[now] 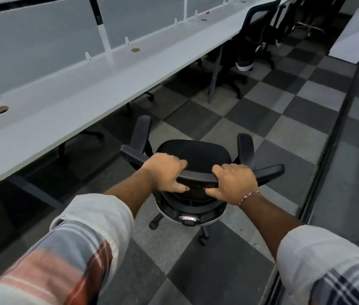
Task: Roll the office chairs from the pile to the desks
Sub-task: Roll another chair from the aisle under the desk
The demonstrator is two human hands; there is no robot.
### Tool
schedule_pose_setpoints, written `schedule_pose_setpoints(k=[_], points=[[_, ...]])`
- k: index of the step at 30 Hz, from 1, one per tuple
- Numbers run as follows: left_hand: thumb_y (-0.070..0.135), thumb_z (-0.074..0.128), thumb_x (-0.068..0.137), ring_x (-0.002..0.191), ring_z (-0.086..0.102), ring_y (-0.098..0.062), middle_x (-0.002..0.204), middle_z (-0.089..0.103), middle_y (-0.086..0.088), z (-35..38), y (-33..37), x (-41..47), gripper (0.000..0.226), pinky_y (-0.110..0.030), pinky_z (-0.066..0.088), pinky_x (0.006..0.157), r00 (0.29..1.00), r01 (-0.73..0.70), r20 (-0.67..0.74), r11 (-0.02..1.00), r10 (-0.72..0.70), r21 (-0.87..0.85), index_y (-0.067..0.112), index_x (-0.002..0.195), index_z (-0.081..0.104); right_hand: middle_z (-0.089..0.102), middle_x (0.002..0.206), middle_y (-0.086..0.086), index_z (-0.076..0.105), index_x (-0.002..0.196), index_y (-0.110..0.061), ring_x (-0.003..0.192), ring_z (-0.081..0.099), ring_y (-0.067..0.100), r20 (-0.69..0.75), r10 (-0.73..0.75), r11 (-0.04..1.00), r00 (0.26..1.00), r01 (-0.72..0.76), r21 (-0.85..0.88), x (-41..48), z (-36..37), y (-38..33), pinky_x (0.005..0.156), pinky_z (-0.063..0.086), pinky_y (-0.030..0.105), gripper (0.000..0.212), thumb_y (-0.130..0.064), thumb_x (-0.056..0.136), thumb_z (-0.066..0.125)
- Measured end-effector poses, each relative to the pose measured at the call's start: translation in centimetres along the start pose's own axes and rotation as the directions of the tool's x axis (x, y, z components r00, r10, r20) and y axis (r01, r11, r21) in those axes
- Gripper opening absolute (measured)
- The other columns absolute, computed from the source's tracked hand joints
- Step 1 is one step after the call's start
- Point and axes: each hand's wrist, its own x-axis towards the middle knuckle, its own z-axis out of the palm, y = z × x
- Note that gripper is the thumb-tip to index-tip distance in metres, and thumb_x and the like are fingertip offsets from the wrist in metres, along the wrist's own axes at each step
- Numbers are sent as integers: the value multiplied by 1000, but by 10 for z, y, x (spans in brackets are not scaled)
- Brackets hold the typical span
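Observation:
A black office chair [192,154] with two raised armrests stands on the checkered carpet in front of me, its seat facing away. My left hand [165,172] grips the top edge of the backrest on the left side. My right hand [233,183] grips the same edge on the right, with a red-and-white thread around the wrist. The chair's castors and a chrome knob show below the backrest. A long white desk [81,89] runs along the left, just beside the chair.
Another black mesh chair [254,34] stands at the desk farther ahead, with more chairs behind it. A grey desk leg [214,73] stands in the aisle ahead. A glass wall [350,150] lines the right side. A white panel [354,34] leans at the far right.

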Motion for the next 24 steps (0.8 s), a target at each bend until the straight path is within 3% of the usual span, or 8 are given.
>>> schedule_pose_setpoints(k=[7, 13, 20, 24], points=[[84, 48, 77, 64, 54, -9, 75, 56, 10, -14, -17, 92, 53, -30, 44, 57, 1000, 8, -19, 998, -6, 68, 31, 82, 48, 53, 57, -1, 53, 71, -19, 51, 55, 22, 18, 41, 999, 999, -41, 1, 39, 23, 80, 52, 30, 27, 52, -65, 62, 74], [84, 47, 78, 67, 55, -12, 75, 55, 10, -22, -33, 160, 56, -35, 51, 65, 1000, 0, -17, 997, 1, 71, 29, 83, 49, 51, 55, 0, 53, 69, -18, 48, 54, 24, 26, 75, 997, 997, -75, -1, 75, 42, 128, 51, 30, 27, 52, -63, 59, 75], [78, 52, 80, 69, 51, -13, 77, 53, 11, -47, -46, 271, 49, -33, 36, 61, 998, -50, -22, 997, 52, 64, 29, 84, 47, 51, 65, -5, 52, 74, -24, 58, 54, 18, 80, 157, 988, 984, -155, -23, 131, 63, 211, 54, 41, 29, 47, -69, 68, 64], [76, 52, 81, 68, 54, -14, 76, 55, 10, -65, -52, 343, 48, -33, 36, 59, 998, -69, -7, 997, 70, 41, 29, 83, 46, 47, 71, -8, 48, 79, -27, 65, 50, 15, 130, 230, 973, 964, -229, -25, 168, 74, 267, 60, 42, 30, 48, -74, 72, 58]])
